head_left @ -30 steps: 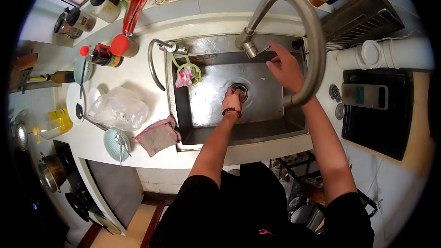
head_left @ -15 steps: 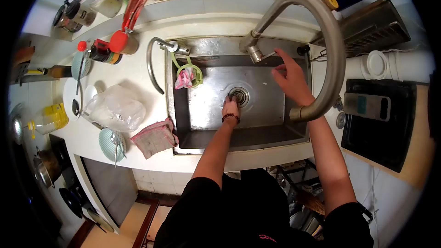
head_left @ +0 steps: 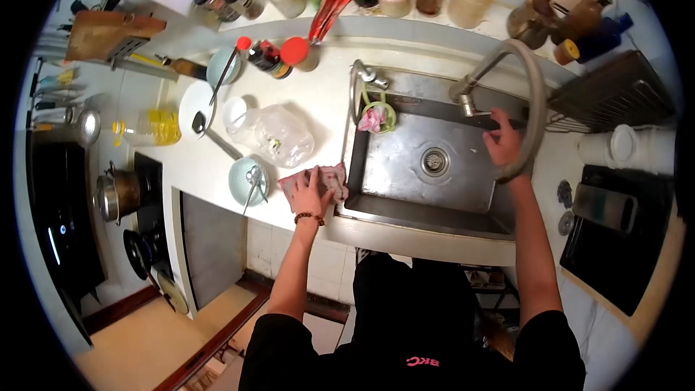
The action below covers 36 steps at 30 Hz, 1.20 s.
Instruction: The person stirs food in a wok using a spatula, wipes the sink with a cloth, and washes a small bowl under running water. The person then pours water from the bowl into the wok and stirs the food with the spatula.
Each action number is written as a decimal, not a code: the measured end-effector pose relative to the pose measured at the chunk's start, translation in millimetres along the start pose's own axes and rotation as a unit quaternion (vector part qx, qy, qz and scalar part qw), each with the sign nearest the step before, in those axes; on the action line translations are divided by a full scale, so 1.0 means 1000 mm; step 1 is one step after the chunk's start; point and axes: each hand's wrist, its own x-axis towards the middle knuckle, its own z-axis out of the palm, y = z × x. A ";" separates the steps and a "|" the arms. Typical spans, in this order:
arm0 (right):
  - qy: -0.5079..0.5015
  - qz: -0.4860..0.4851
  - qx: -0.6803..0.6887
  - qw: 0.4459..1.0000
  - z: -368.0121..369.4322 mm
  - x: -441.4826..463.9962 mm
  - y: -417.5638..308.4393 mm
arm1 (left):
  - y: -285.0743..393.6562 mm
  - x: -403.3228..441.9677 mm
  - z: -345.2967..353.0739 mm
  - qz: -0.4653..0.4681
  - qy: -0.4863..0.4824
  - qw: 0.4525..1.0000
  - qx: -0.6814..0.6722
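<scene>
My left hand (head_left: 308, 193) lies with spread fingers on a folded pink-edged cloth (head_left: 335, 180), on the counter just left of the sink. A beaded bracelet is on that wrist. My right hand (head_left: 502, 142) is at the small lever (head_left: 481, 113) of the large curved faucet (head_left: 536, 87), its index fingertip at the lever's end and its fingers apart. Below the faucet is the steel sink (head_left: 405, 174), with its round drain (head_left: 434, 162) uncovered. A green strainer (head_left: 389, 116) with a pink and white cloth sits in the sink's back left corner.
Left of the cloth are a plastic bag (head_left: 286, 137), a pale blue bowl (head_left: 247, 181) with utensils and a white plate (head_left: 195, 112). Jars and bottles line the back ledge. A black tray (head_left: 615, 235) lies at the right; a pot (head_left: 119, 195) stands far left.
My left hand has left the sink drain and moved left onto the cloth. My right hand has stayed by the faucet lever. The view has shifted left.
</scene>
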 end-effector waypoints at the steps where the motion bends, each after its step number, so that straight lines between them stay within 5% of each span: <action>1: 0.011 0.003 -0.008 1.000 -0.001 -0.001 0.004 | -0.002 0.008 -0.001 -0.019 -0.047 0.998 -0.037; 4: -0.042 0.071 0.043 0.996 -0.003 -0.009 0.009 | -0.016 0.027 0.031 0.022 -0.106 0.990 -0.092; 6: -0.014 -0.030 -0.044 0.998 0.002 -0.012 0.031 | 0.033 0.024 0.004 -0.083 -0.107 0.860 -0.491; 8: 0.039 0.056 -0.036 0.997 0.005 -0.028 -0.015 | 0.087 0.029 0.012 -0.020 -0.083 0.757 -0.648; 10: 0.062 0.137 0.006 0.989 0.014 -0.055 -0.006 | 0.162 0.035 0.012 -0.042 -0.126 0.725 -0.676; 12: 0.057 0.222 0.183 0.956 0.051 -0.089 0.022 | 0.230 0.040 0.059 -0.154 -0.248 0.593 -0.750; 14: 0.087 0.330 0.403 0.849 0.081 -0.111 0.006 | 0.301 0.033 0.049 -0.172 -0.272 0.598 -0.734; 15: 0.101 0.358 0.479 0.795 0.083 -0.113 0.006 | 0.326 0.025 0.093 -0.110 -0.212 0.642 -0.728; 16: 0.110 0.358 0.480 0.794 0.090 -0.114 0.022 | 0.339 0.018 0.137 -0.050 -0.150 0.680 -0.716; 18: 0.243 0.300 0.480 0.788 0.112 -0.109 0.062 | 0.352 0.008 0.124 0.014 -0.172 0.824 -0.540; 20: 0.282 0.289 0.316 0.859 0.103 -0.097 0.032 | 0.364 0.009 0.213 -0.085 -0.152 0.803 -0.570; 21: 0.255 0.194 0.209 0.924 0.109 -0.101 0.039 | 0.361 0.021 0.127 -0.186 -0.325 0.624 -0.686; 22: 0.218 0.094 0.095 0.967 0.115 -0.105 0.044 | 0.346 0.044 0.143 -0.174 -0.429 0.613 -0.640; 24: 0.136 0.076 0.035 0.987 0.086 -0.104 0.006 | 0.352 0.054 0.111 -0.280 -0.465 0.570 -0.617; 25: 0.116 0.060 0.018 0.991 0.082 -0.105 0.007 | 0.345 0.057 0.134 -0.185 -0.462 0.663 -0.560; 26: 0.098 0.042 0.002 0.994 0.078 -0.102 0.008 | 0.339 0.055 0.155 -0.184 -0.460 0.664 -0.560; 27: 0.099 0.043 0.004 0.994 0.083 -0.099 0.012 | 0.329 0.044 0.174 -0.121 -0.338 0.705 -0.611; 28: 0.137 0.142 -0.006 0.980 0.096 -0.093 0.020 | 0.321 0.036 0.182 -0.055 -0.208 0.730 -0.649; 29: 0.173 0.237 -0.016 0.956 0.110 -0.086 0.031 | 0.327 0.030 0.103 -0.154 -0.278 0.678 -0.663; 30: 0.170 0.238 -0.014 0.956 0.122 -0.080 0.042 | 0.325 0.025 0.082 -0.157 -0.276 0.679 -0.661; 32: 0.161 0.439 0.212 0.858 0.150 -0.070 0.071 | 0.319 0.012 0.066 -0.113 -0.273 0.809 -0.509; 33: 0.203 0.493 0.283 0.797 0.178 -0.069 0.100 | 0.307 0.005 0.102 -0.025 -0.149 0.857 -0.493; 34: 0.199 0.493 0.281 0.799 0.193 -0.069 0.114 | 0.304 0.005 0.105 -0.029 -0.146 0.857 -0.494; 36: 0.181 0.431 0.510 0.722 0.211 -0.064 0.117 | 0.298 0.006 0.107 -0.108 -0.219 0.854 -0.459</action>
